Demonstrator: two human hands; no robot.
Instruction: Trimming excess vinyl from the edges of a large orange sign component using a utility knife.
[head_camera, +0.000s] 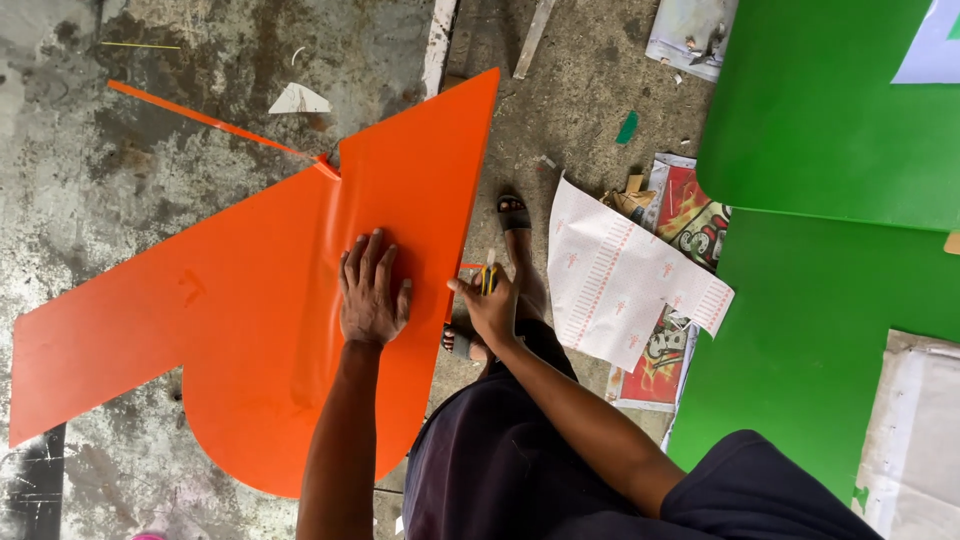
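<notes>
Head view: looking down at a stained concrete floor (150, 180), image turned sideways.
Green sheets (820, 200): largest pieces, lying at the right, well apart from both hands.
Orange sheet (240, 300): big flat cut shape on the floor, rounded at one end, pointed at another; thin orange offcut strip (200, 118) trailing from its upper edge.
Handling, as a judgement: thin, smooth and probably light; likely flexible, slippery under a palm, prone to creasing; best pinned flat near the working edge or lifted by two edges.
Printed paper (630, 285): white dotted sheet over coloured prints, between the orange and green sheets.
Left hand (372, 295): grip spread, palm and fingers pressed flat on the orange sheet near its right edge.
Right hand (492, 305): grip closed, pinching a small yellow-and-black cutter (488, 277) just at the sheet's edge.
Sandalled feet (515, 215): beside that edge, near the right hand.
Scraps: white shard (298, 100) and green chip (627, 127) on the floor.
</notes>
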